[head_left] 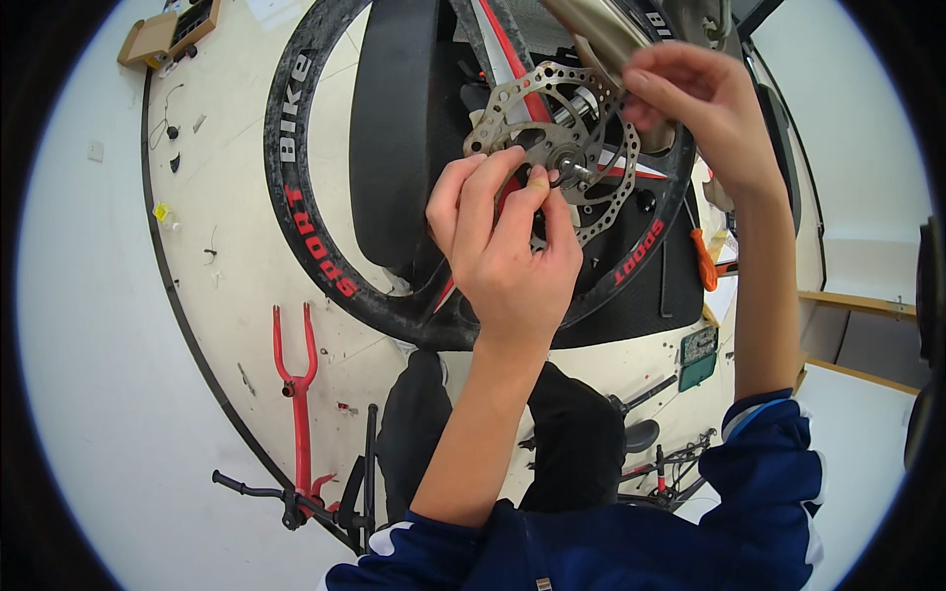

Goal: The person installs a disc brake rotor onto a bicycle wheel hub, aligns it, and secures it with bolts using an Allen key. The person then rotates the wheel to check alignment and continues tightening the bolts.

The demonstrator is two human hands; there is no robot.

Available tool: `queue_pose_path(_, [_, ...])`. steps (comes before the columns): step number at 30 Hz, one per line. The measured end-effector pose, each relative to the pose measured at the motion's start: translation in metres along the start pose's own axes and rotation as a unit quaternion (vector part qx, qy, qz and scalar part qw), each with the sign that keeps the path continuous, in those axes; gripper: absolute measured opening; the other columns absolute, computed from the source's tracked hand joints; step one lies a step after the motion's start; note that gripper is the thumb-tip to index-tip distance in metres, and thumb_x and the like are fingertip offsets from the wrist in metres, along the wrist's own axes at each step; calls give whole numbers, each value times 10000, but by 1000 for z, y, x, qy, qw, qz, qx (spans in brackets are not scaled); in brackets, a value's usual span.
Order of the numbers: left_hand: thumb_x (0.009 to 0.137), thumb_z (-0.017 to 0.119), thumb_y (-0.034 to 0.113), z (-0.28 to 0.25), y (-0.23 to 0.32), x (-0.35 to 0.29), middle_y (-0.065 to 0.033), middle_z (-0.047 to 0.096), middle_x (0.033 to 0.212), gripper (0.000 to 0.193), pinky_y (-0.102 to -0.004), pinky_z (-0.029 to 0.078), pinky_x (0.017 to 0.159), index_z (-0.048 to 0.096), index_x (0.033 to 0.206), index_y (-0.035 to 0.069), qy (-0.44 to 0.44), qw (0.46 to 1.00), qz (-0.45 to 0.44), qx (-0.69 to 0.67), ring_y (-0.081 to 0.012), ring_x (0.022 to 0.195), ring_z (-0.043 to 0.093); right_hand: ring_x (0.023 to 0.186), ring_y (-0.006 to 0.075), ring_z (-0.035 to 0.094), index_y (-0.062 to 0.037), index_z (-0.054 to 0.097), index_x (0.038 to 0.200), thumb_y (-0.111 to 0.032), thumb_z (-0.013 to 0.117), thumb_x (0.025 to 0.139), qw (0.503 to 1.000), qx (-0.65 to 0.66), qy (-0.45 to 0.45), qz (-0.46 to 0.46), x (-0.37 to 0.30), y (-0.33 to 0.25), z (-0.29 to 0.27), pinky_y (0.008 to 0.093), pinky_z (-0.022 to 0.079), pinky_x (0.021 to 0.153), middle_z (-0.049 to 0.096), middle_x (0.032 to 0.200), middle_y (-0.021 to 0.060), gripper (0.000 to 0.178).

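Observation:
A black bicycle wheel (pixel 296 212) with red and white markings lies flat under both my hands. On its hub sits a silver brake disc (pixel 623 209) with holes along its edge, and a metal axle end (pixel 576 171) sticks up from the middle. My left hand (pixel 512 222) rests over the near left part of the disc, thumb and fingertips pinched beside the axle; what they pinch is hidden. My right hand (pixel 695 98) is raised over the disc's right edge with its fingers curled together, and what they hold cannot be made out.
Beneath the wheel is a black padded seat (pixel 399 128). A beige metal tube (pixel 603 34) slants in at the top. An orange-handled tool (pixel 704 261) and a green case (pixel 698 357) lie to the right. A red fork with handlebars (pixel 302 424) lies at lower left; an open cardboard box (pixel 153 41) stands far left.

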State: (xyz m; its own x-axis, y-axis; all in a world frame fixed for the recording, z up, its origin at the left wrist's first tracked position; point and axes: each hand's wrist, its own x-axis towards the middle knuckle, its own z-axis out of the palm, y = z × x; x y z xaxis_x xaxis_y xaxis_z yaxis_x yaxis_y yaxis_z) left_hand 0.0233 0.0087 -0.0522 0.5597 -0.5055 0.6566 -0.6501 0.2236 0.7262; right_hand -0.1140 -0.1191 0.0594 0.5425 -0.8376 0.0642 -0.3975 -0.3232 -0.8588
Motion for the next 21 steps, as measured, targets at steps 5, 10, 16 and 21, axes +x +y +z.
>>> queue_pose_path(5, [699,796,-30,-2,0,0,-64,712,1025,159,-375,487,876,751,843,21,-5,1000,6,-19,-290,1051,591,749,137,717,84,706,1024,-58,727,910,996,4,-56,72,33,-42,13,251,594,706,744,866,129,183])
queue_pose_path(10, [702,796,-33,-3,-1,-1,-64,713,1028,167,-369,488,876,756,855,18,-10,1000,3,-25,-290,1048,594,757,133,711,90,709,1057,-57,723,910,990,1,-139,-14,50,-56,28,244,592,706,744,888,136,209])
queue_pose_path(16, [699,778,-52,-3,-3,-1,-48,705,1049,204,-365,501,881,766,886,28,-13,1000,-3,-27,-289,1072,582,736,129,708,68,704,1049,-89,721,918,996,-62,-69,-2,43,-49,26,242,584,684,736,851,110,206])
queue_pose_path(21, [700,767,-45,-1,-1,-4,-42,696,1067,225,-357,521,869,770,908,44,-21,1000,-8,-21,-290,1090,572,747,143,716,28,710,1008,-145,720,928,991,29,31,124,-14,18,-8,243,583,687,723,846,83,191])
